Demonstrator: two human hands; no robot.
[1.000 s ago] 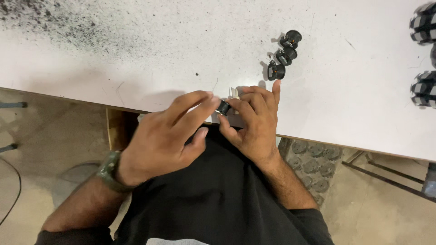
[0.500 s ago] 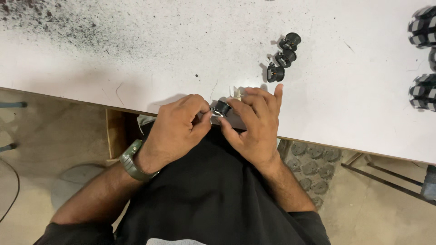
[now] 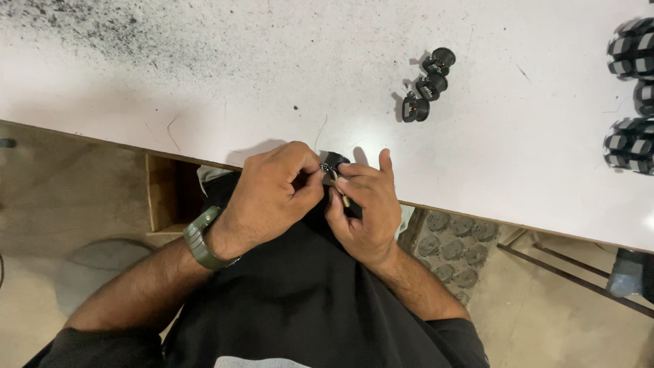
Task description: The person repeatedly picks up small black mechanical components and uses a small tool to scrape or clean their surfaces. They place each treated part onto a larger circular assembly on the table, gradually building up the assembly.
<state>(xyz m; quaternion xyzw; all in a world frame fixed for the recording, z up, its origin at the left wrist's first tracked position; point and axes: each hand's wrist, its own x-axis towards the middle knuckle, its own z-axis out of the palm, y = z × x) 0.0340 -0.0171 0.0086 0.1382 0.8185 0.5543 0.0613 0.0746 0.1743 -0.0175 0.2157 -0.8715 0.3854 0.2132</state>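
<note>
A small black roller part sits at the near edge of the white table, pinched between both hands. The left hand closes its fingertips on the part's left side; the right hand clamps it from the right, alongside a thin metal pin. Three similar black rollers lie farther right on the table, well apart. Black-and-white wheels stand at the right edge.
</note>
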